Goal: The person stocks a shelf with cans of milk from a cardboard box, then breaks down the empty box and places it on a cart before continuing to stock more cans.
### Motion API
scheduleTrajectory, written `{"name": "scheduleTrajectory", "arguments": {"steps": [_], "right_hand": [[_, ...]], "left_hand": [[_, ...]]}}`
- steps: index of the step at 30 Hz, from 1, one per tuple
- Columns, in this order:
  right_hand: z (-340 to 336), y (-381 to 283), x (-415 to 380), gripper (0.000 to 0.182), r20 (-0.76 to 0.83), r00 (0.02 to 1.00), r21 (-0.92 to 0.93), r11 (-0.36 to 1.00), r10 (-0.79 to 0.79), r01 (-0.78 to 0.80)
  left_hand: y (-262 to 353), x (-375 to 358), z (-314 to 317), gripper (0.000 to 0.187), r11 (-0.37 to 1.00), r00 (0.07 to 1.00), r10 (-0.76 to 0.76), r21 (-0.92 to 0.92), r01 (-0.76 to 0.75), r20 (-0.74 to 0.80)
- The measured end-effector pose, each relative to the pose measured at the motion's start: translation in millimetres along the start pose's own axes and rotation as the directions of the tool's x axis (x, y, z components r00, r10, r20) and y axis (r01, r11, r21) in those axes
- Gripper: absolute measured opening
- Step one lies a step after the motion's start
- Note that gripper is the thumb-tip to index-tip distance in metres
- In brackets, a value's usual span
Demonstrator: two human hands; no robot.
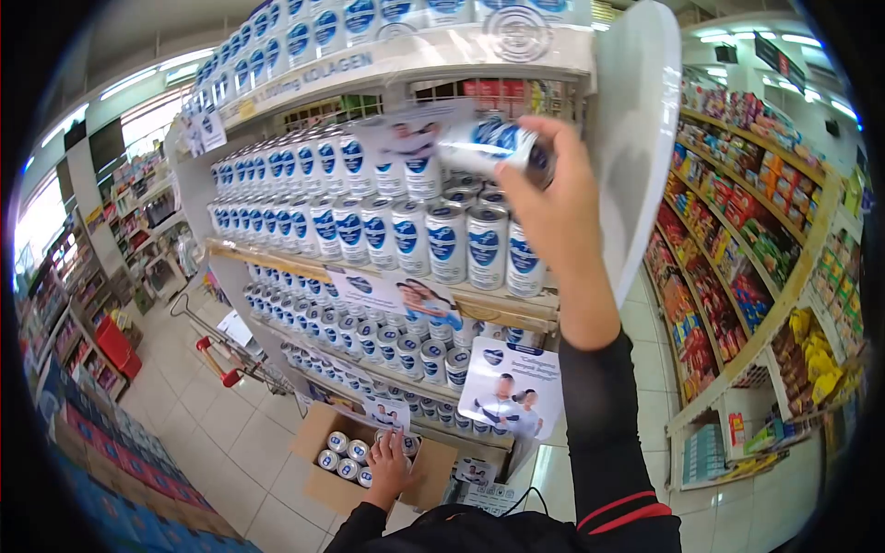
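Note:
My right hand (555, 175) is closed around a white can with a blue label (493, 146). The can is tipped on its side, slightly blurred, above the right end of the upper can rows. Below it, a can with a blue emblem (486, 244) stands upright in the front row of the shelf. Down at the floor, my left hand (389, 472) rests over an open cardboard box (323, 481), its fingers stretched out across the can tops. Several silver-topped cans (338, 442) stand in that box, partly covered by this hand.
The white display rack (636, 120) holds several tiers of cans. Printed cards (512, 387) hang from its shelf edges. A wire trolley with red parts (230, 376) stands to the left. Packed snack shelves (728, 249) line the right side, and a red crate (118, 346) is farther left.

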State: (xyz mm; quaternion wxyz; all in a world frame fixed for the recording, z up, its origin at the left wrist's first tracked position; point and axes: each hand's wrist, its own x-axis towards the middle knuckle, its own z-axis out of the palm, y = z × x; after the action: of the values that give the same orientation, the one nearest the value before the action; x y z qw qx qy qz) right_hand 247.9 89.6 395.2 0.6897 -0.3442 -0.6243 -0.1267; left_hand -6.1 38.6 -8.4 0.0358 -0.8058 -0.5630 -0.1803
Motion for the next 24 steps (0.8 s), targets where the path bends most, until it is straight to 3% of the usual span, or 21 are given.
{"name": "scheduleTrajectory", "arguments": {"steps": [1,2,5,6,8,9,11,12,13,14,16,18,19,20,21,22,24], "right_hand": [[3,3,7,0.039,-0.018,0.997,-0.041,0.997,0.069,-0.070],[7,8,16,0.039,-0.015,0.996,-0.205,0.975,0.086,-0.087],[20,36,46,0.043,-0.037,0.983,-0.595,0.787,0.178,-0.165],[24,48,59,0.043,-0.028,0.986,-0.596,0.789,0.167,-0.151],[31,78,83,0.044,0.040,0.941,-0.682,0.697,0.337,-0.221],[32,96,96,0.044,0.043,0.945,-0.685,0.698,0.325,-0.209],[31,127,119,0.035,0.114,0.834,-0.641,0.681,0.540,-0.354],[32,132,126,0.035,0.117,0.843,-0.643,0.687,0.525,-0.339],[31,139,131,0.037,0.116,0.811,-0.623,0.677,0.574,-0.391],[32,145,135,0.039,0.115,0.774,-0.604,0.663,0.622,-0.443],[34,173,144,0.041,0.146,0.873,-0.771,0.606,0.465,-0.194],[35,168,141,0.039,0.198,0.875,-0.835,0.543,0.442,-0.085],[33,166,144,0.038,0.257,0.833,-0.811,0.578,0.490,-0.090],[33,172,147,0.036,0.340,0.824,-0.821,0.571,0.452,0.026],[34,182,150,0.044,0.359,0.806,-0.828,0.559,0.470,0.043],[36,193,154,0.053,0.378,0.788,-0.834,0.549,0.486,0.061],[38,215,161,0.052,0.442,0.775,-0.807,0.577,0.452,0.124]], "left_hand": [[-3,-1,5,0.104,1.000,1.000,0.008,-0.015,-0.008,0.018],[-3,-3,7,0.104,1.000,1.000,-0.011,-0.023,0.012,0.020],[-1,-9,14,0.108,0.995,1.000,0.026,-0.095,-0.027,-0.014],[-3,-14,23,0.108,0.994,1.000,0.020,-0.105,-0.022,-0.022],[-8,-24,44,0.109,0.982,0.987,0.017,-0.182,-0.046,-0.159],[-2,-27,39,0.110,0.972,0.991,-0.107,-0.217,0.088,-0.077],[-2,-30,43,0.108,0.962,0.988,-0.153,-0.232,0.141,-0.035],[-4,-31,52,0.107,0.951,0.980,-0.197,-0.237,0.197,0.021],[-11,-34,64,0.092,0.983,0.996,-0.078,-0.162,0.083,0.038],[-9,-34,68,0.092,0.981,0.996,-0.080,-0.173,0.084,0.029],[-4,-36,65,0.075,0.997,0.998,-0.053,0.066,0.051,0.031],[-2,-38,69,0.064,0.997,0.997,-0.073,-0.022,0.074,0.032],[-1,-38,73,0.060,0.994,0.994,-0.109,-0.029,0.110,0.032],[-1,-38,74,0.057,0.988,0.989,-0.146,-0.035,0.147,0.032],[-3,-37,69,0.060,0.984,0.967,-0.123,-0.100,0.148,0.223],[-5,-38,70,0.060,0.984,0.970,-0.120,-0.104,0.145,0.213],[-5,-39,71,0.059,0.980,0.977,-0.114,-0.141,0.140,0.180]]}}
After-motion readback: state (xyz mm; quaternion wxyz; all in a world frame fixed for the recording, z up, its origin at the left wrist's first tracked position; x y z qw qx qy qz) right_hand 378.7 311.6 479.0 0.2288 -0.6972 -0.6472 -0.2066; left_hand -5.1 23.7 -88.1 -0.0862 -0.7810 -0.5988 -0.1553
